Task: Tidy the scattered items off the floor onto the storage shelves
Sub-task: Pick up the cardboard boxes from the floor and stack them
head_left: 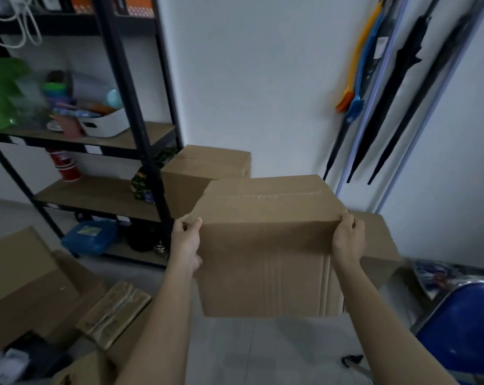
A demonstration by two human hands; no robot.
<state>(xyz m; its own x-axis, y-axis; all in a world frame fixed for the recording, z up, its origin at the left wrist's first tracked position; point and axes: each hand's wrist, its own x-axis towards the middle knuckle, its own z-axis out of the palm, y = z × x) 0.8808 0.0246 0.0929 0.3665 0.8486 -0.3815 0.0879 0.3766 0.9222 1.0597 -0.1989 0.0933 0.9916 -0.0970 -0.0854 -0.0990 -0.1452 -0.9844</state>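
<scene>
A closed brown cardboard box (266, 245) hangs in the air in front of me, lifted off the grey floor. My left hand (186, 243) grips its upper left corner, thumb on top. My right hand (347, 238) grips the upper right corner, fingers curled over the edge. The black metal storage shelves (152, 151) with wooden boards stand at the left. They hold a white bin, green and coloured items, red cups, a camouflage bundle and a blue case.
Another closed box (207, 168) stands beside the shelves, a third (379, 240) behind the held one. Flattened cardboard (21, 273) and a wooden piece (116, 312) lie at lower left. A blue chair (463, 329) is at lower right. Umbrellas (396, 87) and brushes lean on the wall.
</scene>
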